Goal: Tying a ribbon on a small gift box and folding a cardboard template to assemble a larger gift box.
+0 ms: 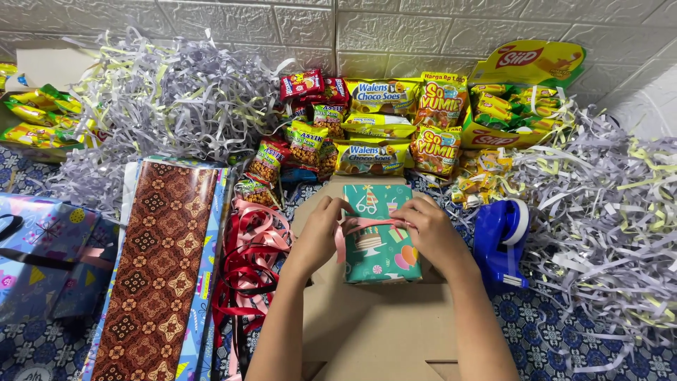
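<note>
Teal box: the party-print wrapped parcel (381, 240) is sitting on the flat brown cardboard sheet (381, 331) directly before you.
Ribbon: a pink satin strip (363, 227) is crossing its top.
Left hand (321, 233): you are pinching the ribbon at the parcel's left edge.
Right hand (430, 229): you are pinching the ribbon's other end.
Right side: a blue plastic tape dispenser (501, 243) is standing nearby.

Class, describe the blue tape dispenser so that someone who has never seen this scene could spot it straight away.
Start at the flat brown cardboard sheet in the middle, where the left hand and right hand work pink ribbon on a teal wrapped box. Just right of the right hand sits the tape dispenser, beside shredded paper. It alone is solid glossy blue plastic.
</note>
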